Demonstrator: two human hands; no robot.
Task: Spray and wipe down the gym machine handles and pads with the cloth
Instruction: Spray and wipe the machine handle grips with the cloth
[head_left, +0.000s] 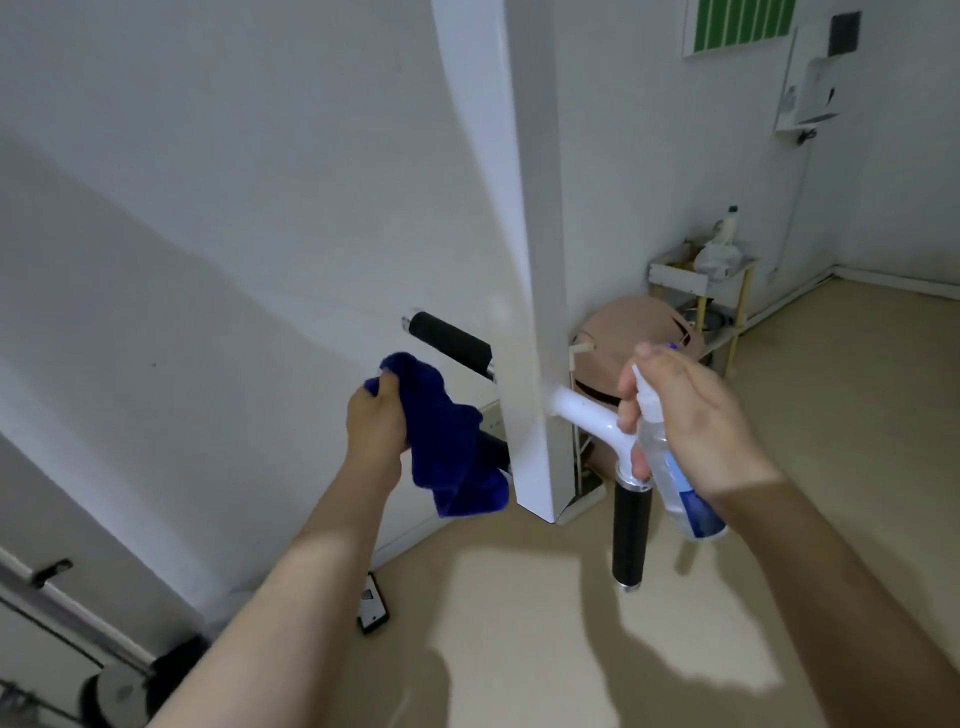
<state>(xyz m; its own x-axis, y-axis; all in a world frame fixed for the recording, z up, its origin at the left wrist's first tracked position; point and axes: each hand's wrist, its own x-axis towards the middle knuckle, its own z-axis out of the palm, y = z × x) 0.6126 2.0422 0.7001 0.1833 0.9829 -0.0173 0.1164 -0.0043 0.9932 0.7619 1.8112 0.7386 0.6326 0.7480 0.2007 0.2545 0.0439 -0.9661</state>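
Left hand (375, 422) grips a bunched blue cloth (441, 441) just beside the white machine column (524, 312), below the upper black foam handle (449, 340). Right hand (685, 415) holds a clear spray bottle (670, 462) (blue label), next to the hanging black handle (629, 530).

The one wide-angle camera, worn on the head, looked forward and down along both forearms, close on the left hand (376, 421) and right hand (696, 415) before the white post (530, 260), with the wall (260, 156) behind and the floor (519, 623) below.
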